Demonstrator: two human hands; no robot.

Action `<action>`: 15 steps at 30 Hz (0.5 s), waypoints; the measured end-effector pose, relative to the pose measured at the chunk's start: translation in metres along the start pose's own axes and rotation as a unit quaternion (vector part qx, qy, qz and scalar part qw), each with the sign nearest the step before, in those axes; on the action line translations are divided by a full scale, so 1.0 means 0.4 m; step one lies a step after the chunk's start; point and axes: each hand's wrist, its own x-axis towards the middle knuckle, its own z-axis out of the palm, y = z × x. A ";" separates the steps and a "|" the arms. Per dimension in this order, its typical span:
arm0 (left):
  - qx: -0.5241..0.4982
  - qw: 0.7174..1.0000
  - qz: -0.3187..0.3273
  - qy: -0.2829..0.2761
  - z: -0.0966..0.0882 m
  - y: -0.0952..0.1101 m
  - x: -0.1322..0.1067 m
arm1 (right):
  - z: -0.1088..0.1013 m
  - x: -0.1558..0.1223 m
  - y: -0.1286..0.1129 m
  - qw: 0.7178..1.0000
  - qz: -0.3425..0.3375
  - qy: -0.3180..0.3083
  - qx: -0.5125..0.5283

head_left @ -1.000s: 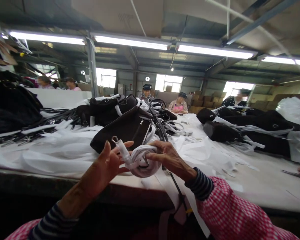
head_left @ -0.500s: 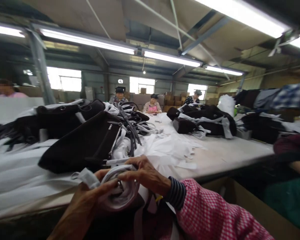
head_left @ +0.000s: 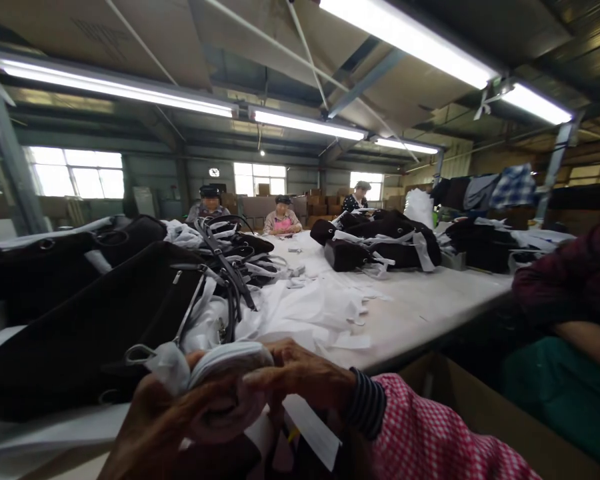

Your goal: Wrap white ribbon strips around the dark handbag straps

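Between both hands, low in the head view, is a coiled strap (head_left: 230,360) wrapped in white material. My left hand (head_left: 165,417) grips its left side, with the fingers closed round it. From the right, my right hand (head_left: 307,373) presses its thumb and fingers on the coil's near and far faces. A wrapped end with a small loop (head_left: 167,367) sticks out by the left hand. Below the right hand hangs a white strip (head_left: 313,433). Just behind the hands lies a large black bag (head_left: 115,320) with a zipper and dark straps.
White sheets (head_left: 310,307) cover part of the long table (head_left: 405,307). More black bags (head_left: 390,243) are piled further back. An open cardboard box (head_left: 445,393) stands below the table edge. A co-worker's sleeve (head_left: 565,273) is close on the right; several people sit across the table.
The view has turned to the right and come closer to the black bag. Both hands still hold the coil, which has tipped so that its white outer side shows more.
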 end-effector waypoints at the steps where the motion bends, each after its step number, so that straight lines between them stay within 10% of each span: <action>1: 0.010 1.000 0.014 0.004 0.015 0.015 0.017 | -0.016 -0.001 -0.008 1.000 0.000 0.014 0.005; 7: 0.073 0.990 0.100 0.069 0.043 0.094 0.128 | -0.199 0.030 -0.093 0.979 -0.076 0.163 -0.096; 11: 0.175 0.943 0.227 0.171 0.056 0.114 0.087 | -0.418 0.113 -0.160 0.864 -0.089 0.376 -0.322; 15: 0.244 0.946 0.167 -0.131 0.075 0.061 -0.032 | -0.589 0.215 -0.140 0.713 -0.017 0.483 -0.507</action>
